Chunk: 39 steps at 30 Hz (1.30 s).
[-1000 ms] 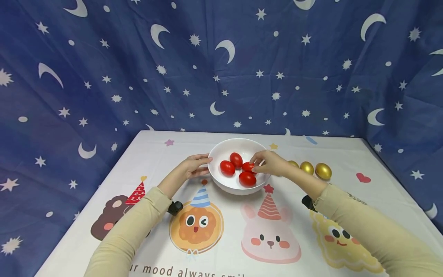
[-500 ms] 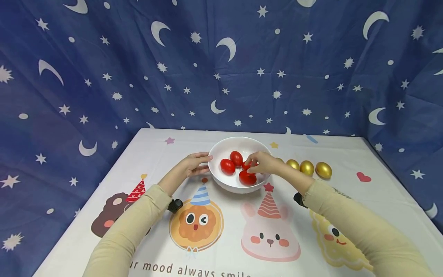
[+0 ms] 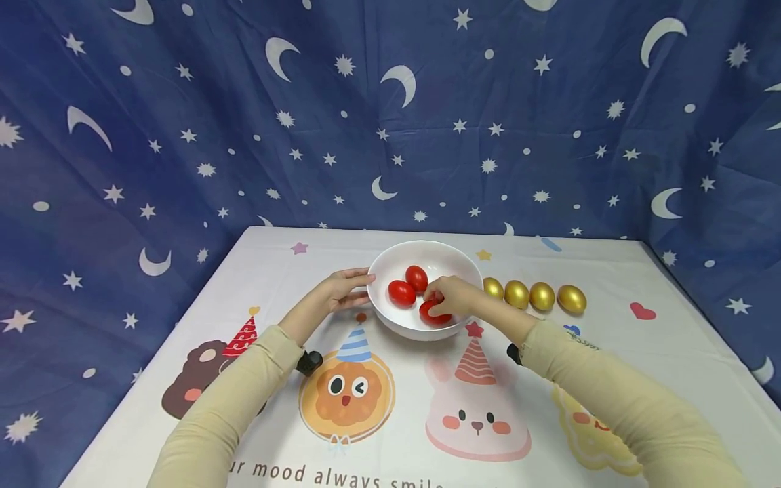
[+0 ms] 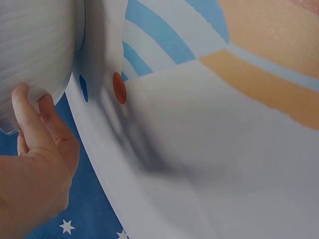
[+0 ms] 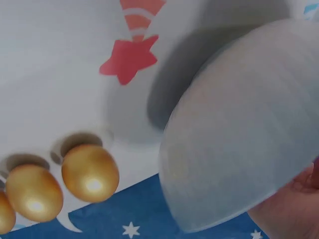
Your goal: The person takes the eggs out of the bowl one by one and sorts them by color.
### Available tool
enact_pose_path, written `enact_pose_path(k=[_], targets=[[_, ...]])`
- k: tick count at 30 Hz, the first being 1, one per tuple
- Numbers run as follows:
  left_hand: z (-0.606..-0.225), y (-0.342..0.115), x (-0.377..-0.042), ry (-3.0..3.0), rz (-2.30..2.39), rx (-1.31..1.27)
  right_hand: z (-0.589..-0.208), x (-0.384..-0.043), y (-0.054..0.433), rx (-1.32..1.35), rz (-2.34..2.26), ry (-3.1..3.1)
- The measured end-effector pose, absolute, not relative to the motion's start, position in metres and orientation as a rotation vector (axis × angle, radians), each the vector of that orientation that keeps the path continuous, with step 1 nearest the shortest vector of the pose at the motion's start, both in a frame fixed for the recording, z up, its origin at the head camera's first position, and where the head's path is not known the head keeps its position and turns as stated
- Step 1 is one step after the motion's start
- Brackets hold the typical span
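Observation:
A white bowl (image 3: 409, 328) stands mid-table with red eggs in it. Two of them, the far egg (image 3: 417, 278) and the left egg (image 3: 401, 293), lie uncovered. My left hand (image 3: 342, 288) grips the bowl's left rim; in the left wrist view, its fingers (image 4: 30, 122) lie against the outer wall. Reaching in from the right, my right hand (image 3: 456, 297) curls its fingers round a red egg, mostly hidden beneath them. A nearer red egg (image 3: 430, 313) shows beside the thumb. In the right wrist view, the bowl wall hides most of this hand (image 5: 286, 209).
Several gold eggs (image 3: 542, 296) lie in a row right of the bowl, the closest gold egg (image 5: 90, 173) near its wall. A white cloth (image 3: 390, 427) with printed cartoon figures covers the table. Behind hangs a blue curtain (image 3: 342, 196) with moons and stars.
My right hand has moved left and lower into the bowl, over the right-hand red eggs, uncovering another gold egg. The left hand stays on the rim.

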<state>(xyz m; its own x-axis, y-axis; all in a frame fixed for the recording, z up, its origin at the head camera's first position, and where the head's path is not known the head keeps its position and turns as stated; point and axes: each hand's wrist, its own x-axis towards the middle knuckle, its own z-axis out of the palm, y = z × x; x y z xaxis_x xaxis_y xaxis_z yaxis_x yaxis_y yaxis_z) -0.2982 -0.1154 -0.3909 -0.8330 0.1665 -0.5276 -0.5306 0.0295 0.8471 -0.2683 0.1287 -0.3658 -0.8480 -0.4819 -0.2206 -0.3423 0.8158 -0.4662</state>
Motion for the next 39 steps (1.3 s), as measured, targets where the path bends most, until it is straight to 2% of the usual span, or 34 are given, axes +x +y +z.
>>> enact_pose_path(k=[12,39], targets=[[-0.390,-0.112,-0.297,1.823,1.852,-0.360,-0.377,-0.259,0.120,-0.692,-0.425,2.714],[-0.390,-0.114,-0.296,1.817,1.857,-0.335,-0.370,-0.260,0.123,-0.750,-0.606,2.753]])
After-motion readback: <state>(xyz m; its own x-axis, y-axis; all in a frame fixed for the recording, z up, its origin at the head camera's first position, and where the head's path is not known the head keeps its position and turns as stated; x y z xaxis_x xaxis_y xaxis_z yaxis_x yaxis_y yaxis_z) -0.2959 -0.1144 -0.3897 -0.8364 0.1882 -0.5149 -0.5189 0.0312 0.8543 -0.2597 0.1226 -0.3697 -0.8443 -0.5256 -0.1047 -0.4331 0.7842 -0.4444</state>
